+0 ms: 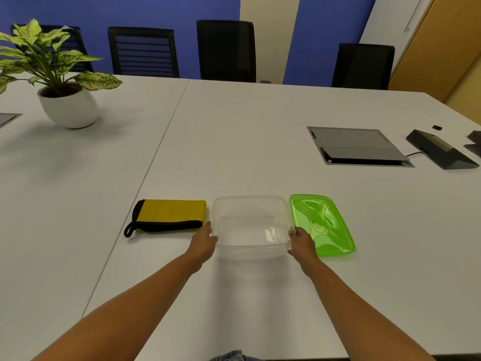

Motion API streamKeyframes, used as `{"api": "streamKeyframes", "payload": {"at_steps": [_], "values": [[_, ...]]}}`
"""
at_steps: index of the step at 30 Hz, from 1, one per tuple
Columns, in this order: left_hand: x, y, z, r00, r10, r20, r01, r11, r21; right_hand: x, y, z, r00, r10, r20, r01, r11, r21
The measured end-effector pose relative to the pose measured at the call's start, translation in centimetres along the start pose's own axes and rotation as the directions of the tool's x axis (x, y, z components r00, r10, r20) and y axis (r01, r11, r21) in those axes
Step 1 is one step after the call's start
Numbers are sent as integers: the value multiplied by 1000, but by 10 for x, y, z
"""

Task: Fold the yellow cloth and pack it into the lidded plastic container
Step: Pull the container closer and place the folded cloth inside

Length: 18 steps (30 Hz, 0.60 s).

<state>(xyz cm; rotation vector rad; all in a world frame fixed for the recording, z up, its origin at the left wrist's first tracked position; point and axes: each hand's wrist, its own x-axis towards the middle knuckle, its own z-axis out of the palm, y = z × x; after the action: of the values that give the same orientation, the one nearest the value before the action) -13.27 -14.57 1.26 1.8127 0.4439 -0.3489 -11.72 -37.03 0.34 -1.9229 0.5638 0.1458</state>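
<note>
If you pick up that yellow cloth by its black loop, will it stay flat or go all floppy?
Probably floppy: the yellow cloth is soft fabric folded in layers, so hung from the black loop its folds would likely fall open. It looks light for its size. Lying flat on the table, it should not roll.

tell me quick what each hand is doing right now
left hand: grips the near left corner of the clear plastic container
right hand: grips the near right corner of the same container
</note>
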Motion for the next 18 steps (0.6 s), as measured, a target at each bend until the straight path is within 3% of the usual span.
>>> {"api": "streamKeyframes", "payload": {"at_steps": [4,10,18], "values": [[-1,-2,-4,1000,-14,-25,13,1000,-19,-1,-1,2,994,-66,-86,58,994,-92],[1,-6,-25,995,-2,-96,1,1000,-9,-6,-29,12,915,-228,-334,230,973,-35],[10,-13,-77,986,-20,-166,17,1000,-22,-26,-75,69,892,-393,-224,405,914,7]]}}
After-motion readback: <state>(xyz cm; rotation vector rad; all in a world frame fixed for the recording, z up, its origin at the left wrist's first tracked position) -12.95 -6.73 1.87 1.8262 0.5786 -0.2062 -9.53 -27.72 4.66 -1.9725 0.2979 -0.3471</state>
